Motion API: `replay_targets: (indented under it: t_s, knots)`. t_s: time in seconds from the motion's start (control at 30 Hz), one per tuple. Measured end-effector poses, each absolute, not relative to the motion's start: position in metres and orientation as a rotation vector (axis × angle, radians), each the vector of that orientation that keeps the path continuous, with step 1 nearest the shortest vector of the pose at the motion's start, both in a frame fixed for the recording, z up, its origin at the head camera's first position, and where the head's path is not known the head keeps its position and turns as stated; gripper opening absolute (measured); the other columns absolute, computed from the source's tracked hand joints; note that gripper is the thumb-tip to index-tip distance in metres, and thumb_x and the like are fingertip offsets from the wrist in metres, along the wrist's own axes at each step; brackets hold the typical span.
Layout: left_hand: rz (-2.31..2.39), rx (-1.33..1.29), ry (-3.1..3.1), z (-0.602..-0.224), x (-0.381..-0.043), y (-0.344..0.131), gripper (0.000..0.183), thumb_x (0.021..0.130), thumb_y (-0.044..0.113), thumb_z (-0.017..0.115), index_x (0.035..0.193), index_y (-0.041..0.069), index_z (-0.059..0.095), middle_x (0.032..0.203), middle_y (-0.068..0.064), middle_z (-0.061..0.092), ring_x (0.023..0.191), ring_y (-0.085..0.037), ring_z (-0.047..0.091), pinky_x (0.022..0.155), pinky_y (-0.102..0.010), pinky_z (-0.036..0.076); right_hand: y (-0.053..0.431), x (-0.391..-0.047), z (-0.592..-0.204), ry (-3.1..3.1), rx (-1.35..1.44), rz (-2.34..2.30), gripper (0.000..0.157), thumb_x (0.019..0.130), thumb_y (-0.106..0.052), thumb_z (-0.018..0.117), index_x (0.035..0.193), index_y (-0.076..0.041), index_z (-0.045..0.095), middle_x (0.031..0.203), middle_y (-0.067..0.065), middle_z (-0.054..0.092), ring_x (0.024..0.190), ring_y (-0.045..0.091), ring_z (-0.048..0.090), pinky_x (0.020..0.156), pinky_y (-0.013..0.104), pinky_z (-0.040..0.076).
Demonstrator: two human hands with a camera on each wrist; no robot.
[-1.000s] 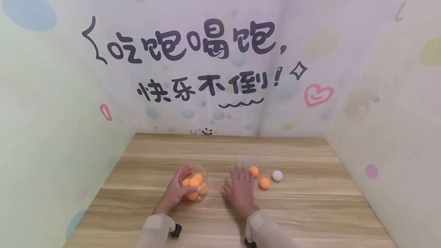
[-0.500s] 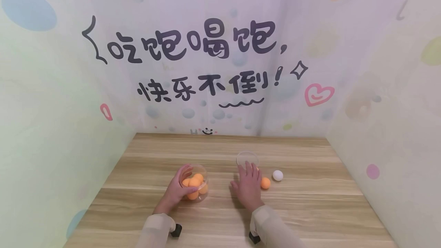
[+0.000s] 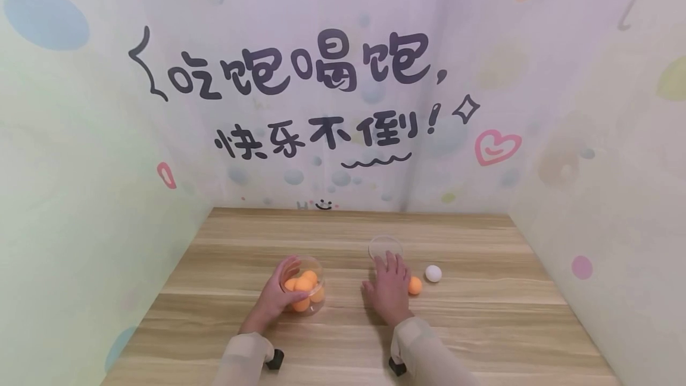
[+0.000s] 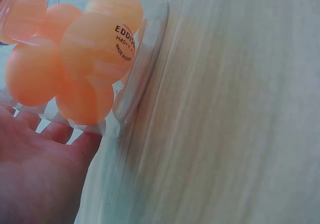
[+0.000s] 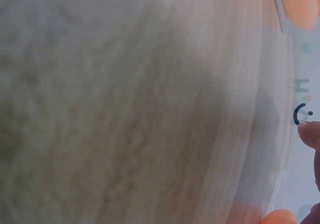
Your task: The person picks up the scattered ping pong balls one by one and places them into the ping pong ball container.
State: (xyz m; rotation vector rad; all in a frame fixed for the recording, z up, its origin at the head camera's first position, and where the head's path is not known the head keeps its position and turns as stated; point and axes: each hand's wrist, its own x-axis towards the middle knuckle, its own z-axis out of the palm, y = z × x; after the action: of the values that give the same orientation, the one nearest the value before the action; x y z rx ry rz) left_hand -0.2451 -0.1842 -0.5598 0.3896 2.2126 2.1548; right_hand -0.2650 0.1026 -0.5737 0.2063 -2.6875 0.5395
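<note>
A clear round plastic jar [image 3: 320, 267] with several orange ping-pong balls [image 3: 303, 282] inside stands on the wooden table at centre left. My left hand [image 3: 276, 293] grips its left side, fingers round the far side and thumb across the front. One ball shows black print in the left wrist view. My right hand [image 3: 390, 292] reaches over the table with its fingers spread; it covers the spot of one orange ball. Just to its right lies an orange ping-pong ball [image 3: 415, 286]. A white ping-pong ball [image 3: 433, 273] sits farther right.
Behind the right hand's fingertips lies a clear round lid-like disc [image 3: 384, 245]. Printed walls enclose the wooden table [image 3: 343, 350] at the back and on both sides. A black strap piece [image 3: 275, 359] shows at the left cuff.
My right hand has moved slightly right and now covers the orange ball near the clear disc. The left hand and jar have stayed in place.
</note>
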Motion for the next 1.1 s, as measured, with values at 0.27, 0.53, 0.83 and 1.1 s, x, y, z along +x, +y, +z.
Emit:
replay_targets:
  t_s: [0.27,0.53,0.83,1.1]
  knots:
    - [2.12,0.363,2.235,-0.56,-0.2445,-0.1851,0.09,0.077,-0.001,0.079,0.15,0.005,0.027,0.151,-0.016,0.036,0.14,-0.037,0.029,0.109,-0.036,0.033,0.1026,-0.264,-0.5722,-2.768,0.192,0.576,0.067,0.081,-0.034,0.078,0.134,-0.004,0.051,0.142,0.024,0.041,0.133,0.046,0.03,0.104,0.064,0.027]
    - [2.118,0.325,2.225,-0.5611,-0.2432,-0.1839,0.088,0.077,0.002,0.08,0.149,0.012,0.031,0.152,-0.014,0.035,0.14,-0.035,0.028,0.107,-0.039,0.035,0.1008,-0.2621,-0.5727,-2.791,0.21,0.56,0.065,0.081,-0.034,0.077,0.132,-0.002,0.053,0.142,0.024,0.041,0.134,0.045,0.03,0.102,0.064,0.03]
    - [2.12,0.316,2.23,-0.5593,-0.2435,-0.1835,0.088,0.076,0.003,0.081,0.149,0.014,0.031,0.152,-0.014,0.035,0.14,-0.034,0.029,0.108,-0.042,0.034,0.1012,-0.2658,-0.5732,-2.794,0.207,0.608,0.061,0.083,-0.033,0.075,0.132,-0.004,0.054,0.144,0.021,0.041,0.135,0.042,0.029,0.103,0.063,0.03]
    - [2.13,0.305,2.22,-0.5581,-0.2441,-0.1832,0.09,0.075,0.002,0.081,0.149,0.014,0.031,0.153,-0.015,0.033,0.14,-0.034,0.029,0.108,-0.041,0.033,0.099,-0.2646,-0.5742,-2.723,0.261,0.603,0.051,0.081,-0.028,0.077,0.125,-0.009,0.06,0.143,0.014,0.046,0.129,0.04,0.037,0.099,0.062,0.032]
